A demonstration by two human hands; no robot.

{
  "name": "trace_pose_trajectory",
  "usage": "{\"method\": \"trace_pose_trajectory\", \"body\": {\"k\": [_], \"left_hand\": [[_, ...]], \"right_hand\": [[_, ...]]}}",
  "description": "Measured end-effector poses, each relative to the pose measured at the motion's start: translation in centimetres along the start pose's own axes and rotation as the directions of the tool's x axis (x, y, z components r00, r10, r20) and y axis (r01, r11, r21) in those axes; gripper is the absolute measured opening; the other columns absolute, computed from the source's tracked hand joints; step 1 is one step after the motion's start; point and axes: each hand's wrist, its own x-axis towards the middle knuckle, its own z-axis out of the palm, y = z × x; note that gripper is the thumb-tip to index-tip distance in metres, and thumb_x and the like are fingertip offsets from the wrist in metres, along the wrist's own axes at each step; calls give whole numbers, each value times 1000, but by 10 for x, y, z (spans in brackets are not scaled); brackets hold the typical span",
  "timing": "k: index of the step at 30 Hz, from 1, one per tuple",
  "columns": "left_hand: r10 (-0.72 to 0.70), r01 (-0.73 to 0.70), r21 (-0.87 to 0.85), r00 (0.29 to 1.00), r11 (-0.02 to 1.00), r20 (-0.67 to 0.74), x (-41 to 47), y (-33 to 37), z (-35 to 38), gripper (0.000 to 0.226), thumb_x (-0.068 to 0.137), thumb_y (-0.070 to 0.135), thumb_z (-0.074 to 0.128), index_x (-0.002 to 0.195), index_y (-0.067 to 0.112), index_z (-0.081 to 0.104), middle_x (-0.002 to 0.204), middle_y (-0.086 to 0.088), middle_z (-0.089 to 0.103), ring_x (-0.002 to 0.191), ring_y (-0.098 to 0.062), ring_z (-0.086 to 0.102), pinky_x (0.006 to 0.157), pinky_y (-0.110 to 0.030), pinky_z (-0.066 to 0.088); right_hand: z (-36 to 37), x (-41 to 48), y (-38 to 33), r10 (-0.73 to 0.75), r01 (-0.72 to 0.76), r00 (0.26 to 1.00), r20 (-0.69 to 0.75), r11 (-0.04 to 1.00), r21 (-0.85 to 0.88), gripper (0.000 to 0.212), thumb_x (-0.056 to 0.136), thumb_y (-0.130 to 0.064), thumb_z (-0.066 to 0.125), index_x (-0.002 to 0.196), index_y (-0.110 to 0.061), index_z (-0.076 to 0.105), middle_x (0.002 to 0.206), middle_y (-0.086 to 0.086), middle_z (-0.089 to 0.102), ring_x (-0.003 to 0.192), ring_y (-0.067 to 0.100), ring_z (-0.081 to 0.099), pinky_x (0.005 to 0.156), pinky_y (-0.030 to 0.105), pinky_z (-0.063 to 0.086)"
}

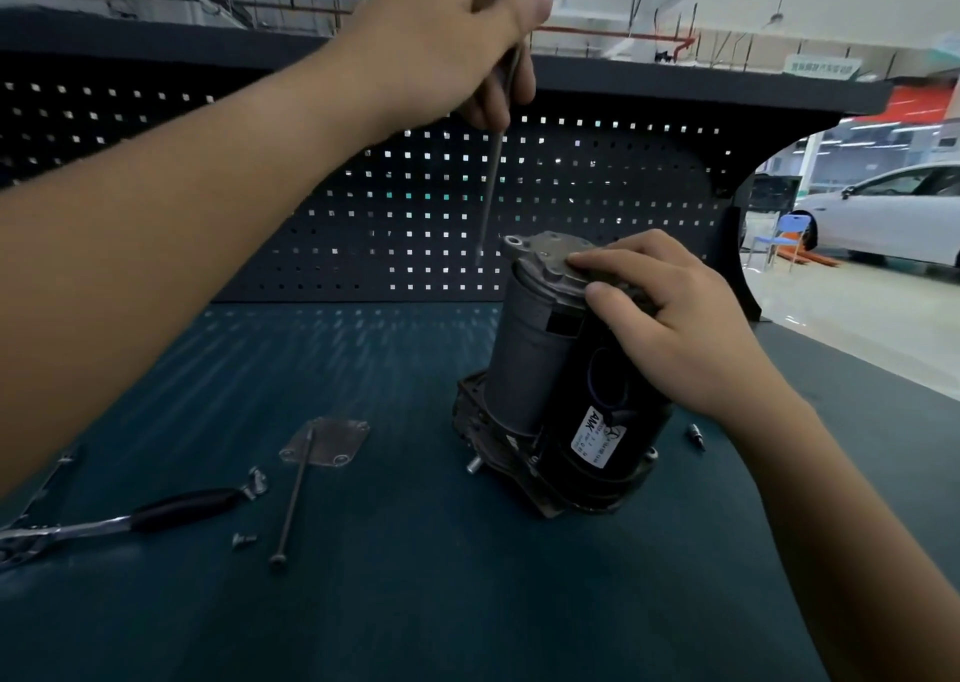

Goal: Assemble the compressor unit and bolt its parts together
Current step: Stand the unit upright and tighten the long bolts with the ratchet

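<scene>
- Dark green worktop (415,603) runs under everything we see, with a black pegboard (363,188) standing along its far edge.
- At the far left a ratchet wrench (130,520) with a black handle lies flat.
- Just right of its handle tip, two small screws (243,540) lie together.
- Beside them lies a loose long bolt (296,494), head toward us, with its far end resting across a thin square cover plate (327,442).
- Up high, our left grip (452,42) pinches the upper end of a second long bolt (493,177); it hangs nearly upright, tip in the air just left of the unit's top, touching nothing.
- Right of centre the compressor unit (545,369) stands on end on the worktop, grey cylinder and black motor side by side, a white label facing us.
- Our right grip (670,328) is closed over the unit's top end, fingers curled on the metal cap and thumb against the side.
- A small metal bit (695,437) lies just right of the unit's base.
- Beyond the worktop's right end we see a blue chair (789,234) and a white car (883,214) on a pale floor.
</scene>
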Motion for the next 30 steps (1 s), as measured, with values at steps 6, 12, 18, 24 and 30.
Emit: {"method": "trace_pose_trajectory", "body": {"k": [6,12,18,24,30], "left_hand": [[-50,10,-204,979,979,-195,28,-20,-7,32,102,20,30,76,23,49,72,3,58,49,0,57,58,-13,47],[17,-60,-258,986,964,-165,30,-16,-7,21,101,19,32,84,26,43,69,4,58,46,-2,57,52,-17,48],[29,-58,-228,991,972,-129,36,-14,-8,20,100,17,34,86,25,45,66,4,60,45,-5,57,48,-19,49],[-67,81,-106,990,991,122,33,-19,18,14,98,20,42,90,22,53,72,5,67,43,-1,55,47,-13,44],[-80,78,23,985,997,153,4,-47,37,14,92,24,55,96,18,67,79,17,58,56,14,53,58,-1,36]], "right_hand": [[2,0,-1,-27,27,1000,3,1000,-16,29,89,-24,52,115,-25,65,98,-16,49,103,7,47,82,16,33],[1,-1,-2,-28,28,1000,8,999,-21,31,88,-26,50,116,-25,64,97,-20,48,101,4,46,82,8,31],[1,0,-4,-43,43,999,8,999,-19,39,84,-35,44,116,-25,64,94,-28,45,102,2,45,81,19,33],[1,-1,-3,-48,48,999,10,999,-15,36,86,-32,47,116,-23,64,100,-17,50,105,5,47,84,21,33],[2,-1,0,-36,36,999,-3,999,-15,31,88,-26,51,115,-23,65,99,-17,49,103,6,48,83,19,31]]}}
